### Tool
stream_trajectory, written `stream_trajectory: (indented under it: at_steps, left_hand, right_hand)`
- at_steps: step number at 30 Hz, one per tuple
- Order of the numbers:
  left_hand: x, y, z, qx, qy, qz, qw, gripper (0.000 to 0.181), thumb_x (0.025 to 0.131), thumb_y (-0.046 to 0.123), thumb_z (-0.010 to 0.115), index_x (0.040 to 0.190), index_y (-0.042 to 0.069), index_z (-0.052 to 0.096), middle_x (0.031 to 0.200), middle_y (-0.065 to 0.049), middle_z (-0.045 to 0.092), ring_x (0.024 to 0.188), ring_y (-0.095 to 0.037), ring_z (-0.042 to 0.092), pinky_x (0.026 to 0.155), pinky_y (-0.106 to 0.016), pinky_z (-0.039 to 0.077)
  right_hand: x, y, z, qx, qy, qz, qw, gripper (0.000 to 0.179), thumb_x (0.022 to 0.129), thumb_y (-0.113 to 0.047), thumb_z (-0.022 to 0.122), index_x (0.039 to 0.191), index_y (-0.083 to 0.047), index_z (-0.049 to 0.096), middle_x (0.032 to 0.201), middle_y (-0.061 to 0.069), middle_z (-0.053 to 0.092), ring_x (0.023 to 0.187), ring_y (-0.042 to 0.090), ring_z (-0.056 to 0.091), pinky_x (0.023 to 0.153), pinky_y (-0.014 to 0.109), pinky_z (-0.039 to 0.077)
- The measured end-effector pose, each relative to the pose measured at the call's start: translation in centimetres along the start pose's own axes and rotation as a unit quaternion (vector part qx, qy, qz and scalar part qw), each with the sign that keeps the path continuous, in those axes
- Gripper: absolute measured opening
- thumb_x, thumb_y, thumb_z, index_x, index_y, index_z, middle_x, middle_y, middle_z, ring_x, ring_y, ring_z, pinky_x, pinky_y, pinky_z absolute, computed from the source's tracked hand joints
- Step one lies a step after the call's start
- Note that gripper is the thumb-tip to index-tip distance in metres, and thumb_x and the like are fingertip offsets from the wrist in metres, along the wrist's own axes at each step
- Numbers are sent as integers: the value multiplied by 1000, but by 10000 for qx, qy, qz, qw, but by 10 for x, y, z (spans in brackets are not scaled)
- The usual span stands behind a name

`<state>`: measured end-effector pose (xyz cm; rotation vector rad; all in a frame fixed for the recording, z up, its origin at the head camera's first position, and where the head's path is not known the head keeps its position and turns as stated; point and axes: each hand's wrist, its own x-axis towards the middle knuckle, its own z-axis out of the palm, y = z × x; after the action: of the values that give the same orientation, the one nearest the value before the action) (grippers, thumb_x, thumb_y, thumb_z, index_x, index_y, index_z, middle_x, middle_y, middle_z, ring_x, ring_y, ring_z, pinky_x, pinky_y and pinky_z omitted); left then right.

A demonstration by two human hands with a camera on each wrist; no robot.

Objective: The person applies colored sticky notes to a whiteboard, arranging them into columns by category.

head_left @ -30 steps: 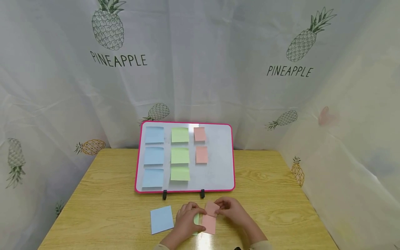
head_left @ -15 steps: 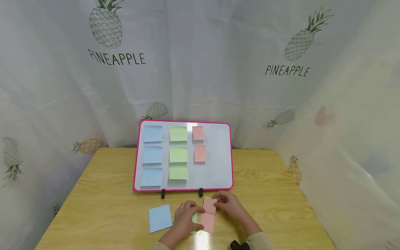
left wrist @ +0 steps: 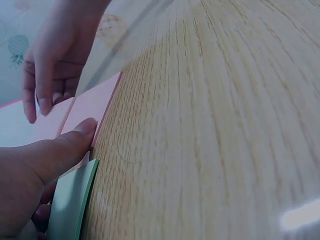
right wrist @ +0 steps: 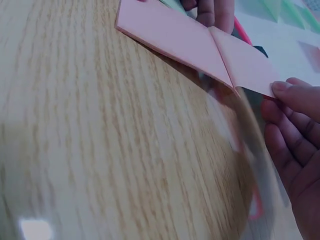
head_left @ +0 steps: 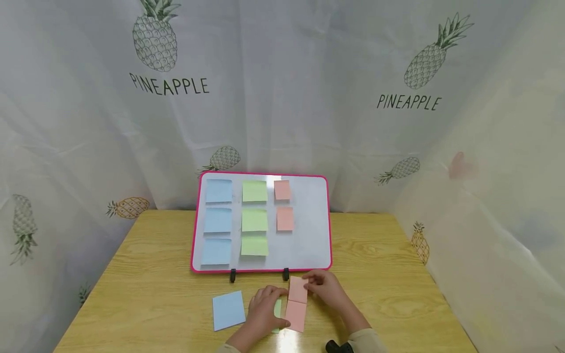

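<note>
A pink sticky note pad (head_left: 295, 315) lies on the wooden table, its top sheet (head_left: 298, 289) folded back away from the pad and joined to it along the far edge. My left hand (head_left: 264, 310) holds the pad from its left side, with the thumb (left wrist: 82, 130) on the near part and the forefinger by the fold. Between thumb and index of my right hand (head_left: 328, 290) the free right corner of the sheet is pinched, as the right wrist view shows. Partly covered by the left hand, a green sticky note pad (left wrist: 70, 200) sits beside the pink one.
Behind the hands a pink-framed whiteboard (head_left: 309, 225) stands on black feet (head_left: 286, 274). It bears three blue notes (head_left: 217, 220), three green notes (head_left: 254, 220) and two pink notes (head_left: 284, 218). A blue sticky note pad (head_left: 228, 311) lies left of the left hand.
My right hand has moved away toward the whiteboard, drawing the pink sheet's free end with it, so more of the sheet is spread out. The left hand stays about in place.
</note>
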<state>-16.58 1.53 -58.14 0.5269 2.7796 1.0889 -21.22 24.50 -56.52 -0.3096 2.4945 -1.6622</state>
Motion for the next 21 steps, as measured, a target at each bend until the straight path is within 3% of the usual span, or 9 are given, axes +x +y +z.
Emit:
stream_trajectory:
  at_steps: [6, 21]
  left_hand:
    - [-1, 1, -1, 113, -2, 1, 9999, 74, 66, 39, 89, 131, 22, 60, 116, 5, 50, 108, -21, 43, 89, -47, 36]
    - [-1, -2, 0, 51, -15, 18, 10000, 69, 65, 40, 89, 127, 26, 62, 113, 7, 49, 106, -20, 43, 88, -46, 37]
  right_hand:
    - [3, -2, -2, -80, 116, -226, 9996, 14, 87, -5, 72, 101, -2, 71, 80, 3, 59, 68, 13, 55, 58, 23, 48]
    - [8, -8, -7, -165, 300, -49, 9994, 14, 87, -5, 72, 101, -3, 72, 80, 2, 60, 68, 13, 56, 57, 23, 46]
